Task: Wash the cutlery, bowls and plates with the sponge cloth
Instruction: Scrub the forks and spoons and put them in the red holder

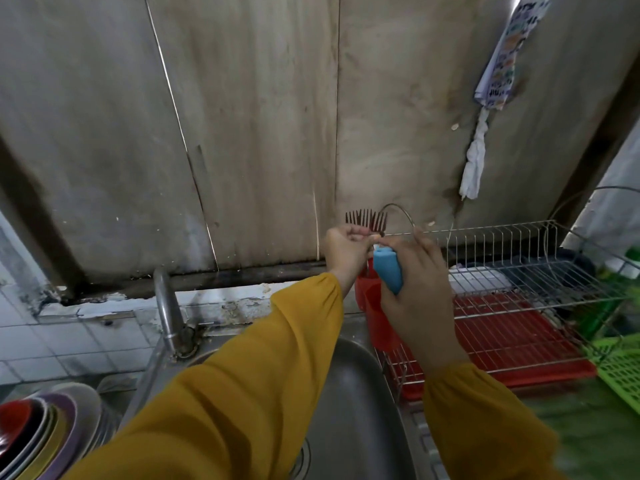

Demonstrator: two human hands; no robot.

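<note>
My left hand [344, 249] grips a bunch of forks [367, 219], tines up, above a red cutlery holder [375, 318] at the left end of the wire dish rack [519, 271]. My right hand [420, 289] holds a folded blue sponge cloth [389, 268] in its curled fingers, close beside the fork handles. The fork handles are hidden behind both hands. A stack of plates and bowls [41, 434] stands at the lower left.
The steel sink [349, 410] lies below my arms, with the tap [169, 313] at its left. A red drip tray [512, 334] sits under the rack. A green plastic basket [620, 368] is at the right edge. A cloth hangs on the wall [474, 161].
</note>
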